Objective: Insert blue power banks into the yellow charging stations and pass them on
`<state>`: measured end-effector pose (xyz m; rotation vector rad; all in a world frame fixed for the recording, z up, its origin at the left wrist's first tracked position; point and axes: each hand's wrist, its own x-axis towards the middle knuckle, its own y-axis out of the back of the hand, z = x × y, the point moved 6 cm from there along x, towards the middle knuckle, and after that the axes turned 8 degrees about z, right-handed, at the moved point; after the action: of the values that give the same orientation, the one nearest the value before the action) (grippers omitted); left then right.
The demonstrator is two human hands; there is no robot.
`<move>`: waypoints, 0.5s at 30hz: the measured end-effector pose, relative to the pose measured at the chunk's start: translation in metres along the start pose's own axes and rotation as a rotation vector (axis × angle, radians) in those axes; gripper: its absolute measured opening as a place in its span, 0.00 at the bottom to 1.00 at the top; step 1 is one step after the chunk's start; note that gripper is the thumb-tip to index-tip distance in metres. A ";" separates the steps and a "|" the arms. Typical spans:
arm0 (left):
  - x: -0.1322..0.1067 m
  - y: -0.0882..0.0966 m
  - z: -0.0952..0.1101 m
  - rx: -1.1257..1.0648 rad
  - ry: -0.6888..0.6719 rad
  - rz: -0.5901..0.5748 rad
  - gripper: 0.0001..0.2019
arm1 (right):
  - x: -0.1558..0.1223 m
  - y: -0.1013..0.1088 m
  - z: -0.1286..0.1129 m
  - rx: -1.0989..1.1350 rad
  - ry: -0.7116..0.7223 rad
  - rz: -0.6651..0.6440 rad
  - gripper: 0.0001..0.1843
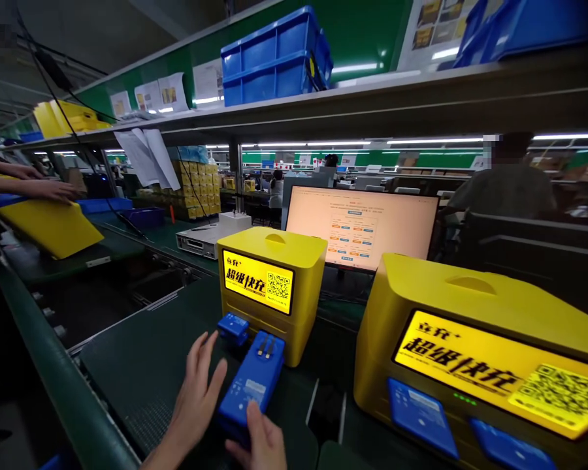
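Down on the dark green desk (142, 365) now, matte and ribbed near the front edge. Left hand (196, 398) spread wide, fingers splayed, palm resting beside a blue power bank (252, 385) and touching its left side. Right hand (259, 440) low at the frame edge, thumb pressed on the near end of that power bank; how far closed around it, cannot tell. Power bank angled up, far end with two metal contacts pointing at the small yellow charging station (272, 287). A second blue power bank (234, 328) sticking out of a slot at the base of that station, just beyond the left fingertips.

Over to the right, a larger-looking yellow charging station (470, 346), nearer the camera, lit screen with a QR code, blue units seated in its front slots. Behind both, a glowing monitor (360, 225) showing a form. A grey metal box (200, 240) farther back on the desk.

Up top, a long shelf (372, 98) carrying stacked blue bins (274, 59) and yellow trays (63, 117), papers hanging from its edge. Far left, a co-worker's hands (39, 186) on a flat yellow panel (53, 228). Beyond, rows of strip lights, yellow cartons stacked, another person (504, 189) seated at right.
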<state>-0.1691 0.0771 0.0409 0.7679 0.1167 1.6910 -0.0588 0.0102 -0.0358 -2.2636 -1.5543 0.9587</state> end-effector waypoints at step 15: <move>-0.003 -0.070 0.053 0.501 -1.182 0.012 0.32 | -0.034 0.139 -0.095 -0.749 0.735 -0.131 0.16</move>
<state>-0.0818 0.0772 0.0486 2.0171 -0.3016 0.9830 0.0969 -0.0613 -0.0241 -2.4360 -1.7958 -0.5716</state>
